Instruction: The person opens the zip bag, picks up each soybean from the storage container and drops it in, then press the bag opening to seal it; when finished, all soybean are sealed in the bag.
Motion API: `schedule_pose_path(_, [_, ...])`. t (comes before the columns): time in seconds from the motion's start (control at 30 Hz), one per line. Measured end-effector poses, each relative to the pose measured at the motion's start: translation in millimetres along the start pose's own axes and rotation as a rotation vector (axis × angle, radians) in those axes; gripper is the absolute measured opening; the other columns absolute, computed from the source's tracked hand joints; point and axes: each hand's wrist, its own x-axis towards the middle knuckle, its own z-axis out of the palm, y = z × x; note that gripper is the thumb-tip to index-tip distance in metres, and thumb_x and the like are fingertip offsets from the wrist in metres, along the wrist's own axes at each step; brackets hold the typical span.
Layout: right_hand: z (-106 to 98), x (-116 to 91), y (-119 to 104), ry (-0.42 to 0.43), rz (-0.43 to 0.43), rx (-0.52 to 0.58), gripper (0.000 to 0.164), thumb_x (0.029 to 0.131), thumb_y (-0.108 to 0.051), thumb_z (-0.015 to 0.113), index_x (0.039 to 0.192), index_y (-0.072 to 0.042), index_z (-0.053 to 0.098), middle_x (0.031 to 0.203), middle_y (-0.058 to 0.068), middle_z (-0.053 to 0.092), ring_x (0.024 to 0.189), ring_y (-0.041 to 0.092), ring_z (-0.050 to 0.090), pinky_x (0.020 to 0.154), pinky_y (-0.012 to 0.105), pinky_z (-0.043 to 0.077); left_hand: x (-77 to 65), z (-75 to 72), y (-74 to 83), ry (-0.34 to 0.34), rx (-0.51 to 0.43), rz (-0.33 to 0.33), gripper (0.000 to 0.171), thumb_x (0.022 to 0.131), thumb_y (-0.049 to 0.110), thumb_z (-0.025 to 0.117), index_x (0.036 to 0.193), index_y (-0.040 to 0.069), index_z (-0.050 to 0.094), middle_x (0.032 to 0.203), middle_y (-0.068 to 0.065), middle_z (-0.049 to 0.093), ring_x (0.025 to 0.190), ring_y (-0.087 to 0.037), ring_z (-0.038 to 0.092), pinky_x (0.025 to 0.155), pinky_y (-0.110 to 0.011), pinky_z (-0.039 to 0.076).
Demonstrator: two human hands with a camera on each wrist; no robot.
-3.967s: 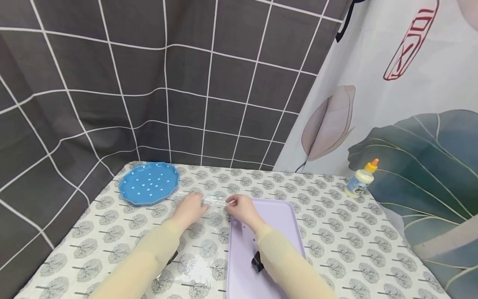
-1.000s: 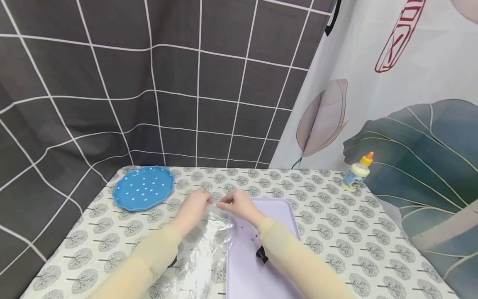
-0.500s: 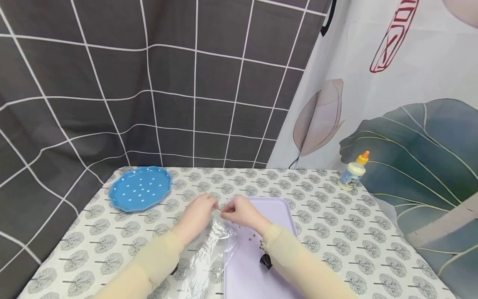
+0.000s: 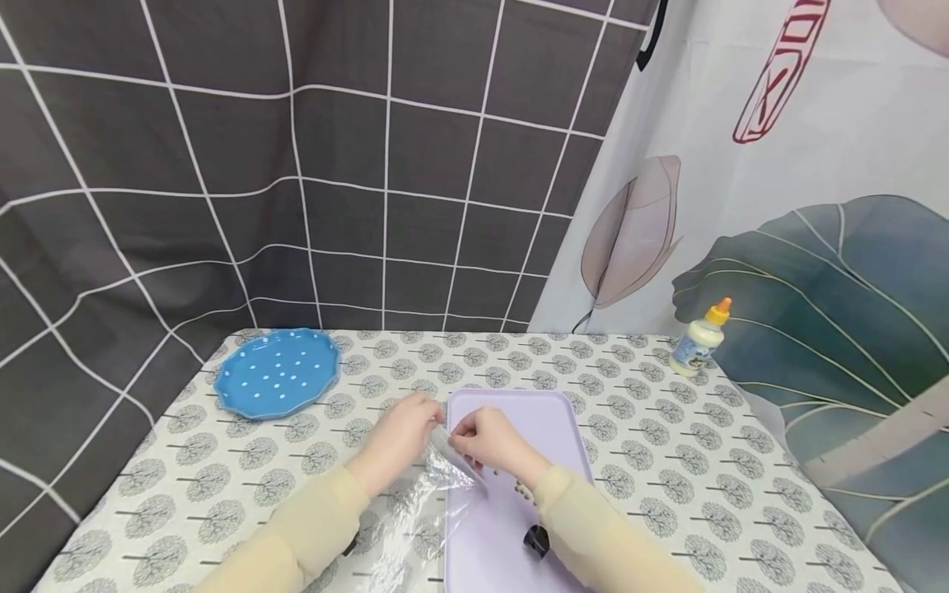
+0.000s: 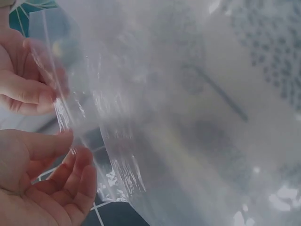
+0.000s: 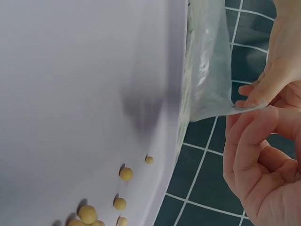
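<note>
A clear plastic bag (image 4: 415, 515) hangs upright between both hands, its lower part spread over the tablecloth and overlapping the tray's left side in the head view. My left hand (image 4: 400, 436) pinches the bag's upper edge between thumb and fingertips. Close beside it, my right hand (image 4: 493, 441) pinches the same edge. In the left wrist view a seam line (image 5: 51, 52) runs along the bag's mouth, which looks partly spread. Below the right forearm lies a lilac tray (image 4: 511, 403) with several small round beige beans (image 6: 126, 173) on it.
A blue plate with white dots (image 4: 278, 375) sits at the back left. At the back right stands a glue bottle (image 4: 697, 339) with an orange tip. A tree-print cloth (image 4: 638, 412) covers the table. Dark checked curtain (image 4: 334, 206) hangs behind.
Four seconds ago the bag lay flat with the hands apart on its far edge. Since then both hands have lifted that edge and come together; lately they have moved slightly nearer, tilting the mouth.
</note>
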Motion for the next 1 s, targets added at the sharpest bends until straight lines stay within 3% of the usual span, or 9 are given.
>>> schedule_pose_path(0.13, [1.1,-3.9,2.3,0.004,0.016,0.029,0.012,0.086,-0.009,0.064,0.081,0.001,0.068,0.057,0.003,0.060,0.042,0.007,0.051,0.041,0.022,0.049,-1.9,3.0,0.6,0.028,0.002,0.007,0.010,0.086,0.006,0.065,0.095,0.010,0.065,0.100,-0.003,0.063,0.095,-0.021,0.061,0.087,-0.035,0.054])
schedule_pose_path(0.3, [2.2,-7.6,6.0,0.017,0.043,0.065,0.012,0.086,-0.011,0.065,0.082,-0.001,0.069,0.057,0.002,0.060,0.042,0.007,0.051,0.041,0.020,0.047,-4.6,2.3,3.1,0.055,-0.056,-0.055,0.017,0.088,0.012,0.064,0.105,0.009,0.063,0.111,-0.009,0.061,0.103,-0.025,0.060,0.091,-0.041,0.052])
schedule_pose_path(0.43, [2.6,-11.2,8.6,0.034,0.048,0.098,0.011,0.085,-0.010,0.066,0.083,0.000,0.069,0.059,0.001,0.061,0.043,0.007,0.051,0.041,0.021,0.049,-7.3,0.8,6.5,0.014,-0.092,-0.100,0.008,0.088,0.019,0.065,0.094,0.013,0.062,0.098,-0.004,0.061,0.088,-0.019,0.059,0.081,-0.035,0.054])
schedule_pose_path(0.57, [3.3,-13.7,11.1,0.066,0.046,0.135,0.011,0.084,-0.008,0.066,0.083,0.002,0.069,0.061,0.003,0.062,0.045,0.007,0.051,0.043,0.025,0.052,-8.6,1.9,9.3,-0.031,-0.154,-0.146,0.010,0.088,0.023,0.065,0.083,0.016,0.060,0.083,0.003,0.059,0.078,-0.012,0.053,0.073,-0.030,0.051])
schedule_pose_path(0.73, [6.0,-15.0,11.8,0.121,0.049,0.181,0.015,0.086,-0.012,0.066,0.085,0.002,0.069,0.063,0.005,0.064,0.045,0.008,0.051,0.043,0.029,0.053,-9.5,5.2,8.9,-0.042,-0.223,-0.227,0.018,0.093,0.030,0.059,0.079,0.018,0.061,0.071,0.007,0.054,0.069,-0.010,0.049,0.068,-0.028,0.046])
schedule_pose_path(1.0, [10.3,-16.7,9.4,0.170,0.014,0.223,0.016,0.087,-0.015,0.067,0.083,0.000,0.068,0.062,0.000,0.062,0.042,0.006,0.047,0.043,0.040,0.053,-8.3,7.3,7.2,-0.021,-0.296,-0.264,0.021,0.092,0.029,0.059,0.075,0.018,0.062,0.063,0.008,0.055,0.057,-0.009,0.049,0.058,-0.023,0.045])
